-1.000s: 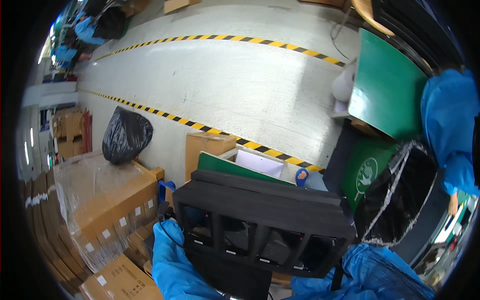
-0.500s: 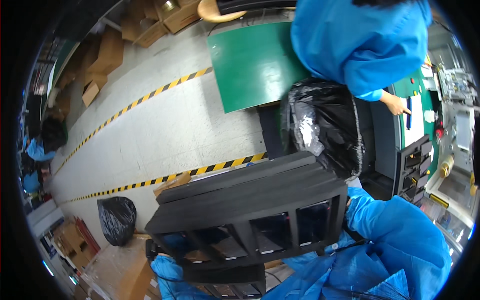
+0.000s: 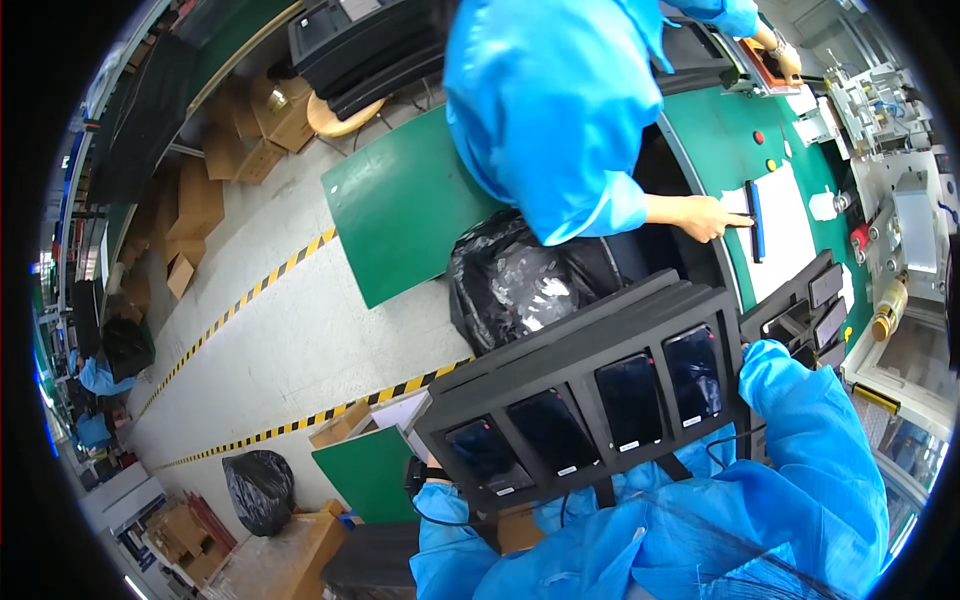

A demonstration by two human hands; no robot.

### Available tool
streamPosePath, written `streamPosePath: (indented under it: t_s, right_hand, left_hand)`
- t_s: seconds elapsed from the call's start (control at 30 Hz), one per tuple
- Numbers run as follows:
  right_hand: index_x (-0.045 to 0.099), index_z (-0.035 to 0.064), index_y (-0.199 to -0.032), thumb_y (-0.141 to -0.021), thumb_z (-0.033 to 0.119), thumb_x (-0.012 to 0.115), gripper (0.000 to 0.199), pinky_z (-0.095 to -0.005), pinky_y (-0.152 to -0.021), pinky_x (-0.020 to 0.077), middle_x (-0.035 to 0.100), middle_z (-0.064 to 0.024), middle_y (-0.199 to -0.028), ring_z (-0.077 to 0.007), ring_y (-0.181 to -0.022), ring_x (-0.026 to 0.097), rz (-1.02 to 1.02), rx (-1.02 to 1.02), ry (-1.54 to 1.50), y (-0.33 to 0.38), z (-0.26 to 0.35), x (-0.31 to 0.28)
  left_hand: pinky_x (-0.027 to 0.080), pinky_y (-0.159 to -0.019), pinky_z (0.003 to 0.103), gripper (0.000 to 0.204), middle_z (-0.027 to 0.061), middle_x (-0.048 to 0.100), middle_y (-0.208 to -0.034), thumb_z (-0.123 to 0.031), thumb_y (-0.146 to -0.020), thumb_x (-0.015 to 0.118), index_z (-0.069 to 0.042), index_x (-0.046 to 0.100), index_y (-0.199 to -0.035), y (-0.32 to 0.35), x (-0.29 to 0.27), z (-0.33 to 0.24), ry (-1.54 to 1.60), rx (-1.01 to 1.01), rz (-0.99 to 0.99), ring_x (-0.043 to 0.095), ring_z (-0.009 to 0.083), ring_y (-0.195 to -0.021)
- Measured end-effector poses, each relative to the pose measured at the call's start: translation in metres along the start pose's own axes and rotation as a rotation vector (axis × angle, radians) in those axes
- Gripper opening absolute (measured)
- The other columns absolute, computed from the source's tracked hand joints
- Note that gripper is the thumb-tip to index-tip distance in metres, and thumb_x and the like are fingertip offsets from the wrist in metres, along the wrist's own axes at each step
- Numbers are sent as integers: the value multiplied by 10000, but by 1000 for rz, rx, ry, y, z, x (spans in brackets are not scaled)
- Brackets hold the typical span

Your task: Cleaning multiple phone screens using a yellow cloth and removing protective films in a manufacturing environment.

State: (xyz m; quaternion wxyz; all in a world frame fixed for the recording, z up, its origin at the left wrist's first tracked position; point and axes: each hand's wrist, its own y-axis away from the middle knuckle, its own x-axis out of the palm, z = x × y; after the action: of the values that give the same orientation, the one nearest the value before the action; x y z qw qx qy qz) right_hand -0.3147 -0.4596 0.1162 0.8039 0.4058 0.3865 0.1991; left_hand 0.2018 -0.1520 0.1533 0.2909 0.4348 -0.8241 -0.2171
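In front of me I carry a black foam tray [image 3: 586, 392], tilted, with several dark phone-like screens [image 3: 630, 402] seated in its slots. More black foam layers show along its far edge. My left hand [image 3: 434, 466] grips the tray's left end; most of its fingers are hidden behind the foam. A black device sits at that wrist, with a cable hanging from it. My right hand [image 3: 746, 352] is at the tray's right end, nearly all covered by the tray and the blue sleeve.
A co-worker in blue [image 3: 550, 110] touches a dark blue bar [image 3: 755, 222] on the green workbench [image 3: 715, 135]. A black bin bag [image 3: 480, 275] stands just beyond my tray. Another slotted black tray [image 3: 785, 318] is close on the right. A green board [image 3: 372, 468] lies left of me.
The tray has swung rightward in view, and its screens now face me more fully. The slotted tray seen below it before no longer shows there. My view has turned toward the workbench.
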Motion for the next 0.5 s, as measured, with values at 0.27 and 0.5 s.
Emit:
streamPosePath:
  t_s: [0.27, 0.5]
  right_hand:
    - [574, 9, -1211, -997, 226, 481, 319, -317, -873, 493, 628, -102, -1128, -153, -1011, 582, 69, -93, -42, -55, -10, 19]
    - [571, 5, -1217, -996, 219, 483, 319, -315, -885, 489, 627, -102, -1137, -153, -1022, 578, 90, -173, -51, -62, -32, 26]
  left_hand:
    - [421, -1006, 282, 393, 62, 571, -1292, -282, -1006, 448, -41, 521, -1308, 26, -9, 21, -17, -25, -34, 553, 191, -1140]
    - [414, -1018, 280, 392, 62, 568, -1297, -276, -1006, 449, -44, 516, -1314, 40, -27, 34, -17, -27, -46, 547, 191, -1153]
